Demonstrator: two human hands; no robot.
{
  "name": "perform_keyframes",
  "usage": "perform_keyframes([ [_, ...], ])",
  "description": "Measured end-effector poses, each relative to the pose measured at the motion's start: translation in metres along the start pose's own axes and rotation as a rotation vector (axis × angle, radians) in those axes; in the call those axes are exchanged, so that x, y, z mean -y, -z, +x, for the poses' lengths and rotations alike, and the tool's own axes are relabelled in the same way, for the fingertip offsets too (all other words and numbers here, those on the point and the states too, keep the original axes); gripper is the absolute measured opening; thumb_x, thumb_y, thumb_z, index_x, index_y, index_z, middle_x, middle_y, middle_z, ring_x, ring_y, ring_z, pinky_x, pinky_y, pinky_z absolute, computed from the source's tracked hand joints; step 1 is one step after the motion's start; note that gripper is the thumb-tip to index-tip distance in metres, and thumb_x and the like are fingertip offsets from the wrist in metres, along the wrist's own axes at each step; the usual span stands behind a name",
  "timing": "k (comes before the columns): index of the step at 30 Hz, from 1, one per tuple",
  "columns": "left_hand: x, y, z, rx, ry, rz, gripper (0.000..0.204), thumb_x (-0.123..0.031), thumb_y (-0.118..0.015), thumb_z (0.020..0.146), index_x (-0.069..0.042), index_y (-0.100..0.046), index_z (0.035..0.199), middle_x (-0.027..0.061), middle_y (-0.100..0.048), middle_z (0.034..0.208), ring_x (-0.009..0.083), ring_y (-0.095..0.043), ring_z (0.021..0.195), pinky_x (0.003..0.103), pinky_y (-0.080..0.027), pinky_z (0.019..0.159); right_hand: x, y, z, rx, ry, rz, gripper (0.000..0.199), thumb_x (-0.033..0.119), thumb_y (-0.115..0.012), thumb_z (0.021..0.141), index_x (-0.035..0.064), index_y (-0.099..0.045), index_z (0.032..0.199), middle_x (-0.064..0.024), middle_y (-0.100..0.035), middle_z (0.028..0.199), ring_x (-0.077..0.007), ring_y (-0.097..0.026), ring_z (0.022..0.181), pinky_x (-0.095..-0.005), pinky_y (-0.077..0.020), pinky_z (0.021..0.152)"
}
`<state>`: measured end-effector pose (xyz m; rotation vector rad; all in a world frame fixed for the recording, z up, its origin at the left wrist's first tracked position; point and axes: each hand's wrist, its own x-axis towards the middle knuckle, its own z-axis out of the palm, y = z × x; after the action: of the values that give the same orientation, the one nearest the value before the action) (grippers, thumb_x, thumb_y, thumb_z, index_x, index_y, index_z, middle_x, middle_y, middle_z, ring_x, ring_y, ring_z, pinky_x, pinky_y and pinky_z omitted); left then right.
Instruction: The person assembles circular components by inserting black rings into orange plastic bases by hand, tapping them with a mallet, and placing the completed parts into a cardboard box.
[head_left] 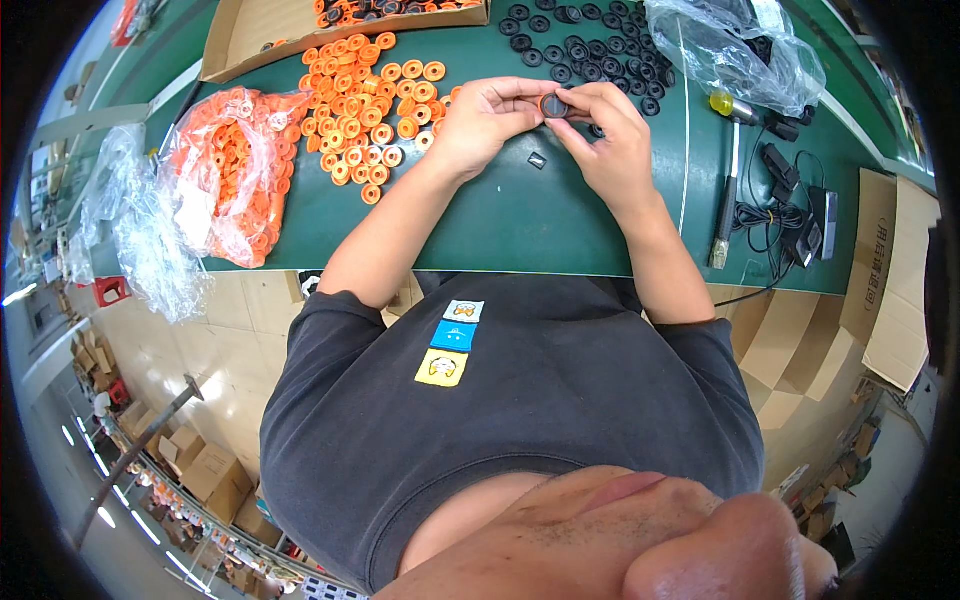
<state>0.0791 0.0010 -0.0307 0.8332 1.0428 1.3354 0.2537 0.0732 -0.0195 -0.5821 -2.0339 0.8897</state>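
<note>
A small round part with an orange ring and a black centre [553,104] is held above the green table top [520,215], pinched between both hands near the far middle of the work surface. The left hand [487,122] is closed on the part's left side, its thumb and fingertips pressed against the rim, while the right hand [610,135] is closed on the part's right side, the fingers curled over it so that part of the black face is hidden. The two hands are brought together, touching or nearly touching around the part. Just below the hands, a small black square piece [538,159] is seen lying on the green surface, apart from both. To the left of the left hand, a loose spread of orange plastic rings [372,110] is laid out on the table, and further left a clear plastic bag filled with more orange rings [228,165] is found. Beyond the hands, a scatter of black rubber rings [575,45] is spread toward the far edge, beside a crumpled clear plastic bag [735,50]. At the far left, an open brown cardboard box [250,35] is placed. To the right of the right forearm, a slender metal tool with a yellow tip [728,170] is laid beside black cables [785,215].
</note>
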Motion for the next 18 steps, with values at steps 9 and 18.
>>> perform_keyframes([
  [9,-0.001,0.000,0.001,0.019,0.012,-0.034,0.037,0.002,-0.065,0.089,0.003,-0.063,0.125,0.0101,-0.069,0.116,0.0149,-0.065,0.104,0.027,-0.050,0.095,-0.005,-0.001,-0.001,0.010,0.038,-0.011,0.034,0.001,-0.081,0.073,-0.0016,-0.068,0.105,-0.0119,-0.065,0.100,-0.0218,-0.067,0.081,-0.0292,-0.0570,0.069],
  [18,0.002,-0.011,0.000,-0.057,-0.095,0.048,0.032,-0.005,-0.066,0.093,0.005,-0.062,0.124,0.0105,-0.069,0.110,0.0146,-0.065,0.101,0.027,-0.051,0.093,-0.004,-0.003,0.000,0.004,-0.068,0.103,0.033,-0.003,-0.079,0.075,-0.0019,-0.067,0.106,-0.0091,-0.064,0.097,-0.0183,-0.067,0.086,-0.0272,-0.0579,0.074],
])
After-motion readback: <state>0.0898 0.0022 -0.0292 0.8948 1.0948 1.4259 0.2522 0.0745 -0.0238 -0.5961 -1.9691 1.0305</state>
